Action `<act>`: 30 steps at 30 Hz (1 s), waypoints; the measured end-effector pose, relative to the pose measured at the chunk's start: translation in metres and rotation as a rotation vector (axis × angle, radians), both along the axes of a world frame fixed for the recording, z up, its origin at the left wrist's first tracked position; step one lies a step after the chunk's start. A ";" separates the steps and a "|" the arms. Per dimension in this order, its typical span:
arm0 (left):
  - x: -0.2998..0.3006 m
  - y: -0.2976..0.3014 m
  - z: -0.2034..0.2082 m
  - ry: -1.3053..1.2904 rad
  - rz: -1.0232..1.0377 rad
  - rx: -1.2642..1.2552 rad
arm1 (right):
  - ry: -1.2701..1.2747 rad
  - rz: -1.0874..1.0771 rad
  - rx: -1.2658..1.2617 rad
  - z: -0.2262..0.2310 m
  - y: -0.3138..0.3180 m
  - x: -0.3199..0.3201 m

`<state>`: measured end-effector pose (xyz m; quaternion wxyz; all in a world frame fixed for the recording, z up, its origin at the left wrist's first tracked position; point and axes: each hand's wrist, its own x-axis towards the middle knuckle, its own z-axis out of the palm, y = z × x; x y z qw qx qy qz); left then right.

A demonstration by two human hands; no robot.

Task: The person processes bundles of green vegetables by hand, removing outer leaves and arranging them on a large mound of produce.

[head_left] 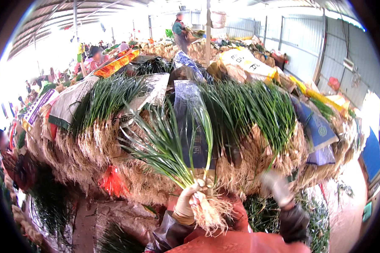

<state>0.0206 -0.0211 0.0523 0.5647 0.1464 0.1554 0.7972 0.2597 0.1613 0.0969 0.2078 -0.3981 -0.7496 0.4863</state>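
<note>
My left hand (189,203), in a pale glove, is closed round the lower stems of a bunch of spring onions (177,162). Their long green leaves fan up and to the left, while the pale bulbs and shaggy roots (211,212) hang below my fingers. My right hand (277,187), also gloved, is off to the right, apart from the bunch and in front of the heap's roots. Motion smears its fingers, so I cannot tell what they do or hold. Beyond it, more spring onions (261,111) lie on the heap with their roots toward me.
A wide heap of rooted bunches (126,166) stands before me, partly covered by printed sacks (74,99). Loose green leaves (316,219) litter the floor at right and left. A post (207,33) rises behind the heap. One person (180,31) stands at the back; others are at left.
</note>
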 end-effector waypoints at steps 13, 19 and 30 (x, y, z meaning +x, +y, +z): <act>0.008 0.030 -0.062 0.310 -0.038 -0.380 | 0.340 0.070 1.513 0.121 -0.085 -0.078; 0.015 0.033 -0.060 0.200 -0.060 -0.351 | -0.010 0.265 1.387 0.079 -0.037 -0.122; 0.019 0.039 -0.068 0.293 0.070 -0.400 | -0.629 0.509 1.389 -0.023 0.039 -0.151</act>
